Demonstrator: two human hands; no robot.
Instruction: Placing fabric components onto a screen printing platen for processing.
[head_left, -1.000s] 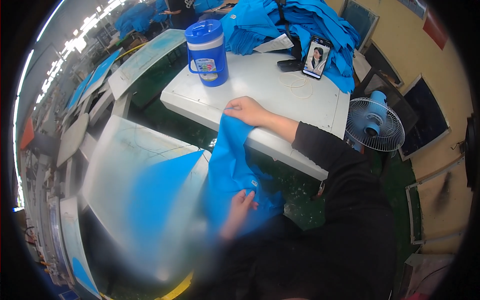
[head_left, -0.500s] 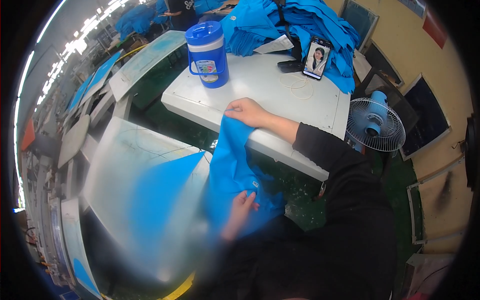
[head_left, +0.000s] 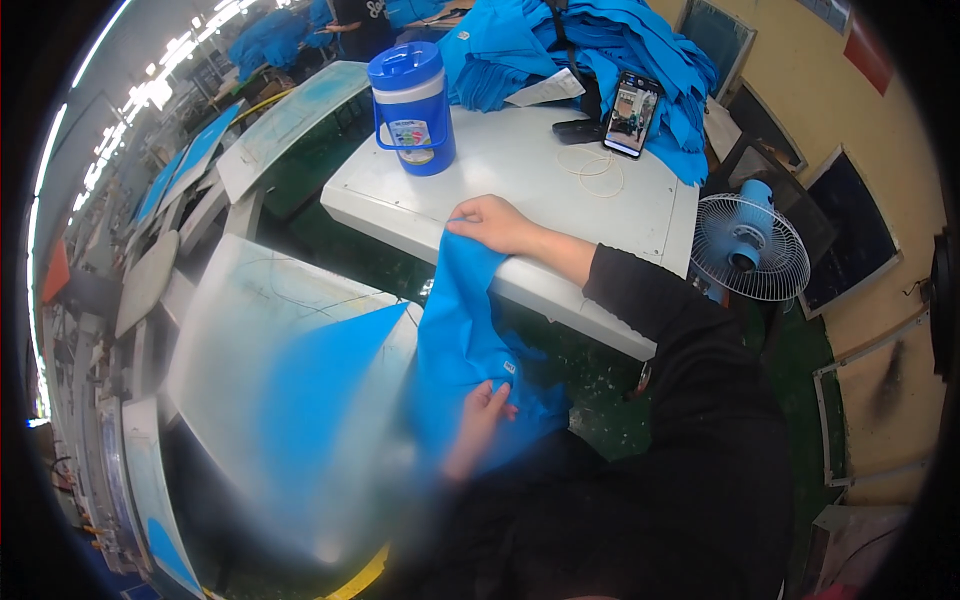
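Observation:
My right hand (head_left: pixel 485 225) pinches the upper corner of a bright blue piece of fabric (head_left: pixel 450 310) just over the front edge of the white table (head_left: pixel 530 155). Lower down, my left hand (head_left: pixel 483 415) grips the same fabric beside a small white label (head_left: pixel 509 368); its wrist is blurred. The cloth hangs in folds between the two hands and spreads toward my lap. Left of it is a slanted pale board (head_left: pixel 235 315) with a blue shape on it, partly hazed in the picture.
On the table stand a blue jug (head_left: pixel 412 120), a phone (head_left: pixel 628 115) and piled blue cloth (head_left: pixel 530 45). A fan (head_left: pixel 749 243) is at right. More boards (head_left: pixel 280 120) line the left; a person (head_left: pixel 358 27) in dark clothing stands behind.
My hands and the fabric hold nearly the same position. The phone's screen now shows a different picture, a scene in place of the close view of a person.

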